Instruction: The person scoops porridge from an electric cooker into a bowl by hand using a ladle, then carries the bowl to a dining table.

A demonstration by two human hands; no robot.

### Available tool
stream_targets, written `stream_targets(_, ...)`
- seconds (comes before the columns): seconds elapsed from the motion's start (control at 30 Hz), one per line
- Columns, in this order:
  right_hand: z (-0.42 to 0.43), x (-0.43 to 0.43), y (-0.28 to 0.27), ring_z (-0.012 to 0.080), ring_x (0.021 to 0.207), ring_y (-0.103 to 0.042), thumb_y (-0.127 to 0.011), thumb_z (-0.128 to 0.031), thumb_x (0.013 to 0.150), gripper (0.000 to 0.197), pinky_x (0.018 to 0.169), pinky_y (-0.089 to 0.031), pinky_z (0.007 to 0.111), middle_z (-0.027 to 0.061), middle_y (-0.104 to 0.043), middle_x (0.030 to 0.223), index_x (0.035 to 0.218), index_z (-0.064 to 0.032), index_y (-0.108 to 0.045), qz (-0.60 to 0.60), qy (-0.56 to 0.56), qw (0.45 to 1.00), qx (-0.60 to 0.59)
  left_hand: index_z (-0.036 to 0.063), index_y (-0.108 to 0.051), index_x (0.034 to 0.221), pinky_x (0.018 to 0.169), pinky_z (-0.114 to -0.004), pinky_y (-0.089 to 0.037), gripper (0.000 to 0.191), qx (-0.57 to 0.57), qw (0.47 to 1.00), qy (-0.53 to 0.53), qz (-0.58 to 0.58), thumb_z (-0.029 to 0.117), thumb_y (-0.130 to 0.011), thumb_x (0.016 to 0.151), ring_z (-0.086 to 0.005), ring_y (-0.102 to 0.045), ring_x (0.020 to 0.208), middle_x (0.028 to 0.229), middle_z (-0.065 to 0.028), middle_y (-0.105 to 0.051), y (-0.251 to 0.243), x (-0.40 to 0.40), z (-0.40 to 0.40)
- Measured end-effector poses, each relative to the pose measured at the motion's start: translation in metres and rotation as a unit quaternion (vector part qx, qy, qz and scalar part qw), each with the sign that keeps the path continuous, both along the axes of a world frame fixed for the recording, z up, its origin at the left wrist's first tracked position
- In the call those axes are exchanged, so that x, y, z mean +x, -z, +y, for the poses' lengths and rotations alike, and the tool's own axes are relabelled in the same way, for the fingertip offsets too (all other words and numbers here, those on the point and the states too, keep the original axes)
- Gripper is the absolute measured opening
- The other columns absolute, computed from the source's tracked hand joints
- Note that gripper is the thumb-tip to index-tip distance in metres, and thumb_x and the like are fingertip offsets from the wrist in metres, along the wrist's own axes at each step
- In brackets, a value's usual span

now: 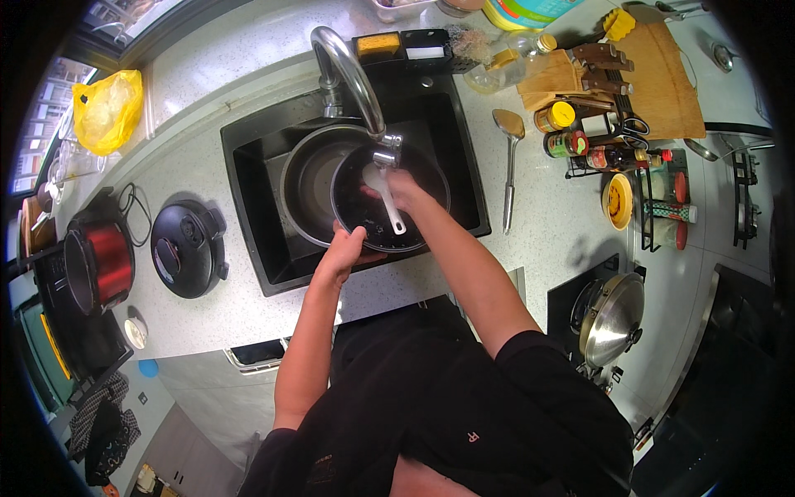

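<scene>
Over the black sink, my left hand grips the near left rim of a dark round pot. My right hand reaches inside that pot, its fingers partly hidden beside a light rice spoon; whether it grips the spoon I cannot tell. The spoon slants across the pot, handle towards me. A larger metal pan lies in the sink, partly under the dark pot. The chrome faucet arches above, its spout end over the pot. Running water cannot be made out.
Left of the sink lie a black cooker lid and a red cooker body. A metal spatula rests to the right, near spice jars and a knife block. A lidded wok stands at the right. A sponge sits behind the sink.
</scene>
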State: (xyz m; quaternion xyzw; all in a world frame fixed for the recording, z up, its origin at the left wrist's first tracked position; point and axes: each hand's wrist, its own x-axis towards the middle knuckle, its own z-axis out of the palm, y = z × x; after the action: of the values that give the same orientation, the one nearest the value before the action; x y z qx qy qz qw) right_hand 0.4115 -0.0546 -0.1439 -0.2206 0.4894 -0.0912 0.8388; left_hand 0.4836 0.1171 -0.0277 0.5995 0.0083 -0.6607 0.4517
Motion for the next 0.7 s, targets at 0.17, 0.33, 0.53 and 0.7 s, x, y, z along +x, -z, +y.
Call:
stream_targets(0.17,0.003,0.005,-0.011,0.0286,0.081,-0.068,-0.057,-0.012,0.098,0.020,0.070,-0.062,0.042,0.0162,-0.066,0.098,0.112,0.0019,-0.060,0.070,0.004,0.993,-0.093,0.0036,-0.024,0.139,0.086,-0.048,-0.062,0.050,-0.013,1.000,-0.007,0.011,0.008,-0.038,0.091,-0.0337,-0.066,0.104,0.121,-0.0214,-0.057,0.007,0.005,0.005)
stream_targets(0.33,0.003,0.000,-0.035,0.0189,0.078,-0.065,-0.058,-0.009,0.095,0.016,0.065,-0.054,0.034,0.0098,-0.066,0.090,0.108,-0.0018,-0.064,0.071,-0.098,0.977,-0.174,-0.0006,-0.039,0.132,0.087,-0.048,-0.061,0.042,-0.014,0.999,-0.001,0.033,0.008,-0.037,0.091,-0.0323,-0.066,0.104,0.118,-0.0194,-0.061,0.007,0.013,0.010)
stream_targets(0.53,-0.016,-0.019,-0.017,0.0096,0.078,-0.058,-0.060,-0.005,0.092,0.016,0.068,-0.046,0.027,0.0005,-0.067,0.090,0.104,-0.0033,-0.070,0.099,-0.105,0.957,-0.252,-0.0042,-0.046,0.126,0.086,-0.047,-0.061,0.038,-0.031,0.999,-0.013,0.017,0.009,-0.038,0.090,-0.0314,-0.067,0.102,0.113,-0.0182,-0.064,0.001,0.007,0.005)
stream_targets(0.7,-0.010,-0.014,-0.005,0.0123,0.078,-0.060,-0.061,-0.004,0.090,0.016,0.067,-0.047,0.029,0.0050,-0.068,0.091,0.103,-0.0018,-0.070,0.129,-0.102,0.964,-0.207,-0.0043,-0.047,0.124,0.085,-0.047,-0.062,0.038,-0.039,0.999,-0.018,0.024,0.008,-0.040,0.089,-0.0314,-0.068,0.100,0.112,-0.0190,-0.064,0.017,0.010,0.015)
